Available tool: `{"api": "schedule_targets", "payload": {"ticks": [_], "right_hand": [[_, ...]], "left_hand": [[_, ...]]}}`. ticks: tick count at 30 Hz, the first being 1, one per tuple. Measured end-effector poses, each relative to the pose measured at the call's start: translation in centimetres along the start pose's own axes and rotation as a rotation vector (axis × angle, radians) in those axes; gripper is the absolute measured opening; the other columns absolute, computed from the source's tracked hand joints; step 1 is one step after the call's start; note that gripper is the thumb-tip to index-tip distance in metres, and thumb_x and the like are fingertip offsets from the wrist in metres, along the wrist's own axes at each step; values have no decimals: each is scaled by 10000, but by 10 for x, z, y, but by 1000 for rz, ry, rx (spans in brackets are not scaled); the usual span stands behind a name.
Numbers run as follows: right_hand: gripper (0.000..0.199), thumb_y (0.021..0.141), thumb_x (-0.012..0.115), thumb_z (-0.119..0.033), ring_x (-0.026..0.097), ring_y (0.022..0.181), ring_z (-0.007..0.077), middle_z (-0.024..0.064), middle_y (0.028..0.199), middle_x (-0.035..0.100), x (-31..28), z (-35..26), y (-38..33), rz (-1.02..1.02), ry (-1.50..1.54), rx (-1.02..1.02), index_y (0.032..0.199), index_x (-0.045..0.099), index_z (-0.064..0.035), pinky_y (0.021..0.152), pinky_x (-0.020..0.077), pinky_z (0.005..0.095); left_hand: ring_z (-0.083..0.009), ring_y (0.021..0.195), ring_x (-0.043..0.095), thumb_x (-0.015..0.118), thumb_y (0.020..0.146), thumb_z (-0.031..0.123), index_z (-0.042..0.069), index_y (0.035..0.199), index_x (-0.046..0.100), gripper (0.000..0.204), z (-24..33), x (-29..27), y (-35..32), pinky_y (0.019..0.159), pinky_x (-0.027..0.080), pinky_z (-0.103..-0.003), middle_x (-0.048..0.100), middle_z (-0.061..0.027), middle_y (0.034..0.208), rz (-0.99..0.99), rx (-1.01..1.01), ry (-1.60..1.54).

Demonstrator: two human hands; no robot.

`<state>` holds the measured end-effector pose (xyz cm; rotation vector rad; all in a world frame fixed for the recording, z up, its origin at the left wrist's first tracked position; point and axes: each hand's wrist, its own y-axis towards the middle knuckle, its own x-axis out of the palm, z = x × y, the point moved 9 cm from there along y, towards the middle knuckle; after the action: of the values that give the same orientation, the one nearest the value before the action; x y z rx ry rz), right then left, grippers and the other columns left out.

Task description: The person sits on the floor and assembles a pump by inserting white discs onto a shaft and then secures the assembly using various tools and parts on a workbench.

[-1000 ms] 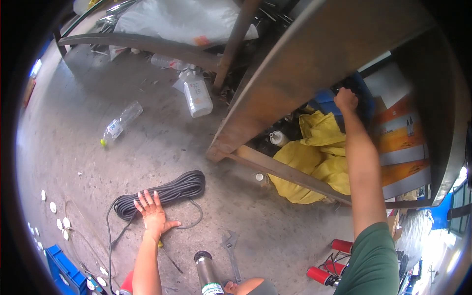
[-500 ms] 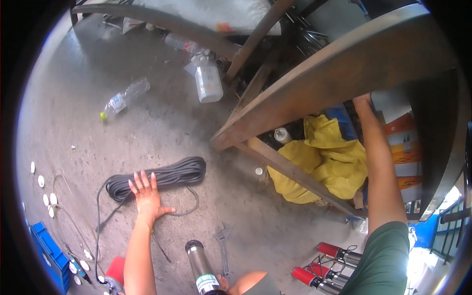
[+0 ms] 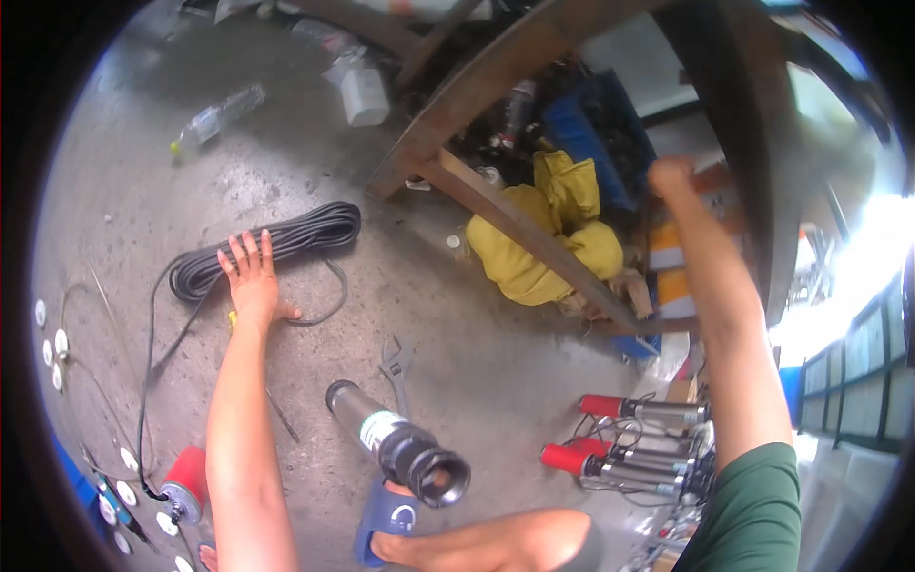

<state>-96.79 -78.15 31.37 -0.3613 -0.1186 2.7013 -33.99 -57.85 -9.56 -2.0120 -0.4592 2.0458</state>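
My left hand (image 3: 253, 286) lies with fingers spread on a coil of black cable (image 3: 310, 229) on the floor. A loop of the cable bends round beside my thumb. Under the wooden frame, my right hand (image 3: 670, 176) is curled beside a blue bin (image 3: 596, 143) full of dark parts; whatever its fingers hold, if anything, is hidden. A screwdriver (image 3: 280, 417) lies partly under my left forearm. Close to my foot a steel cylinder with black ends (image 3: 367, 415) stands tilted in view, with an adjustable wrench (image 3: 395, 367) behind it.
The wooden frame (image 3: 515, 205) rises at right, with a yellow cloth sack (image 3: 515, 253) behind its bar. Several red-ended steel cylinders (image 3: 658, 412) lie at lower right. A red motor-like piece (image 3: 186, 477), white discs and a plastic bottle (image 3: 219, 116) are at left.
The view has turned, so the floor things sit higher and farther left. My right hand has come out from behind the wooden beam. The left hand stays on the cable coil.
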Motion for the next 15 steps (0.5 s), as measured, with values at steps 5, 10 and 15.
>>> {"api": "schedule_targets", "payload": {"ticks": [5, 10, 15], "right_hand": [[594, 804, 625, -341, 614, 1279, 452, 254, 1391, 648, 108, -41, -79, -29, 1030, 220, 1301, 705, -25, 1083, 503, 498], [489, 869, 576, -220, 662, 1158, 469, 291, 1289, 678, 176, -96, -51, 139, 1274, 258, 1297, 629, 10, 1015, 535, 507], [334, 852, 574, -230, 717, 860, 360, 203, 967, 765, 179, -201, -8, -86, 1657, 207, 977, 721, 43, 747, 542, 456]], "left_hand": [[-470, 1611, 44, 929, 640, 588, 36, 1681, 5, 1497, 12, -8, -8, 1265, 105, -670, 111, -278, 1725, -9, 82, -84], [-509, 1600, 5, 926, 590, 646, 9, 1675, 32, 1543, 51, 24, -37, 1243, 128, -698, 10, -330, 1719, 37, 120, -138], [-540, 1549, -246, 955, 418, 707, 3, 1646, -172, 1808, 42, 39, -46, 1203, -37, -744, -230, -360, 1677, 45, 54, -136]]}}
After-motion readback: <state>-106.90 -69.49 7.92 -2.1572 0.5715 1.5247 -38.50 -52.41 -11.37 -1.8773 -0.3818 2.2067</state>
